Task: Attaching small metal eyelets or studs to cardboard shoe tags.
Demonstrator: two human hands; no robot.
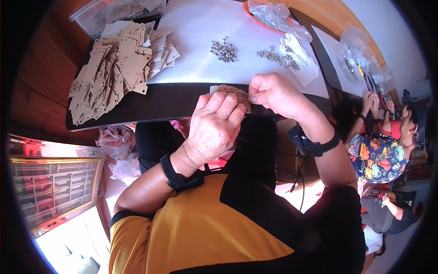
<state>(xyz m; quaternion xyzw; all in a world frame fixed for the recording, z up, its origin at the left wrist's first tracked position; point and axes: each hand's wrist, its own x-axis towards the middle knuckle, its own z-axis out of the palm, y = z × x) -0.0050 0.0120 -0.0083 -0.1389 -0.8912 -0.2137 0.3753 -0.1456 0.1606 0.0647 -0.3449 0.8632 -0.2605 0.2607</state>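
Observation:
A brown cardboard card with printing lies at the near edge of the black table, with a scrap of white beside its left end. My left hand is closed over its near side, holding it. At the card's right end, my right hand is pinched, thumb against fingertips; whatever is between them is too small or hidden to make out. Beyond my hands, a heap of small shiny metal pieces sits on a white sheet. More such metal pieces lie to its right.
On the left is a large heap of brown cards, with a clear plastic box behind. A red-rimmed bowl with plastic bags stands at the far right, near a crumpled white wrapper. Other people sit at a neighbouring table.

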